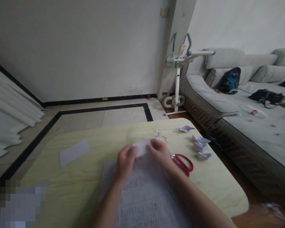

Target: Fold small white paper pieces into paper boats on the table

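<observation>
Looks forward and down from the person's head, from the near side of the tabletop (71, 186), close over the hands (126, 159). Faces the far wall (97, 47), wide enough to catch the curtain (9, 122) at left and sofa (251, 139) at right.

From where I stand, the table (68, 186) looks wood-grained and smooth, with a faint sheen. The held sheet (142, 147) is matt paper, as are the folded pieces (200, 146) along the table's right edge. The scissors (181, 166) show shiny metal and glossy handles, seemingly plastic. The sofa (256, 139) wears dull, soft-looking cloth.
</observation>
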`<state>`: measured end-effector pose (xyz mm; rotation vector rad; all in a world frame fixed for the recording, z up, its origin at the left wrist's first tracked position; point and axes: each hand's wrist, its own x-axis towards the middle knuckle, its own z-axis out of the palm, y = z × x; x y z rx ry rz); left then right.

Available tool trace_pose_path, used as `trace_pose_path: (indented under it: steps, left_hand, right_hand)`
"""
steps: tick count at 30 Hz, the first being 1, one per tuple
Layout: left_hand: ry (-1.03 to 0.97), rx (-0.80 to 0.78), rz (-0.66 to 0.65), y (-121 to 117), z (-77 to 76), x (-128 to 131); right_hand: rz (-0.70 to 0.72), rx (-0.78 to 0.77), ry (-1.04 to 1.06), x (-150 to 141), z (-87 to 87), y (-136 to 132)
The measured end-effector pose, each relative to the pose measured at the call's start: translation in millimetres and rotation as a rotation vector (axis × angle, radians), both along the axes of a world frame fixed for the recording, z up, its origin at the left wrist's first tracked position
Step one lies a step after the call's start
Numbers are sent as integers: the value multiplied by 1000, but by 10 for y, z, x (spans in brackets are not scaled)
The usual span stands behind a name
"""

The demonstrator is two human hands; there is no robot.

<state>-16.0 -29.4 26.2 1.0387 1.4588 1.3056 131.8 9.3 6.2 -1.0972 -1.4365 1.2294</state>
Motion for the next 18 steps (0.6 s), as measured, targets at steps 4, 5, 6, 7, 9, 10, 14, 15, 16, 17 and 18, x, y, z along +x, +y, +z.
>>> trace_pose_path:
  steps: [4,5,6,7,9,10,14,15,16,17,18]
  left_hand:
    - [40,-16,-32,-4,-58,-16]
    - [46,-19,-38,-5,-73,-16]
    - [52,-18,-40,-5,-84,-14]
    - [61,-15,-37,-4,-90,-11]
    - [88,0,-21,-3,-92,-7]
    - [100,12,-13,-2,-90,-6]
    - [134,81,-35,-5,-85,-1]
    - [157,90,-49,-8,-88,2]
    - [182,91,-61,-11,-92,7]
    - [203,85,-65,-13,-97,12]
    - [213,76,-66,-15,-101,17]
  right_hand:
    - [-37,29,-24,-12,-5,-8]
    - [-54,32,-17,-15,-6,-12]
    - [-61,40,-5,-18,-4,-17]
    - [-60,56,9,-20,2,-25]
    - [-34,123,3,-22,28,-46]
    - [-21,169,-32,-21,47,-59]
    - [-6,333,-221,-19,112,-105]
    - [-13,356,-238,-21,115,-112]
    - [-26,374,-243,-24,111,-118]
    - [-40,391,-238,-29,101,-123]
    - [-51,407,-231,-33,86,-128]
